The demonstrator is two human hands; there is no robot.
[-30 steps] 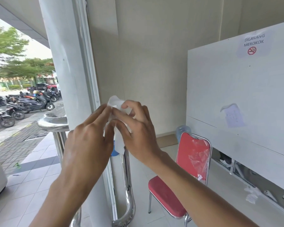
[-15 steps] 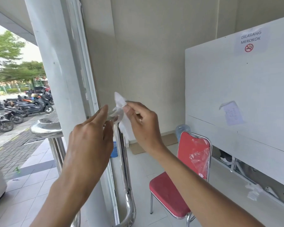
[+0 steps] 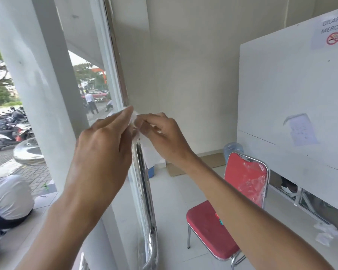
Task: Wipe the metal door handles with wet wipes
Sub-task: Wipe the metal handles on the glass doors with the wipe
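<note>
At the top of the polished chrome door handle [image 3: 144, 184], both hands pinch a crumpled white wet wipe [image 3: 134, 121] between them: the left hand [image 3: 101, 152] grips it with thumb and forefinger, the right hand [image 3: 164, 137] with curled fingertips. Beyond stands a red padded metal-framed chair [image 3: 228, 217]

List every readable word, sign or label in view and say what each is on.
"DILARAN" over "MEROKO", both cut off by the frame edge: on the paper notice taped to the white board.
No-smoking symbol, a red circle with a struck-out cigarette: on the same notice, under the words.
Small paper slip lower on the board: it carries faint print, too blurred to read.
Nothing readable on the wipe, the handle or the chair.
</note>
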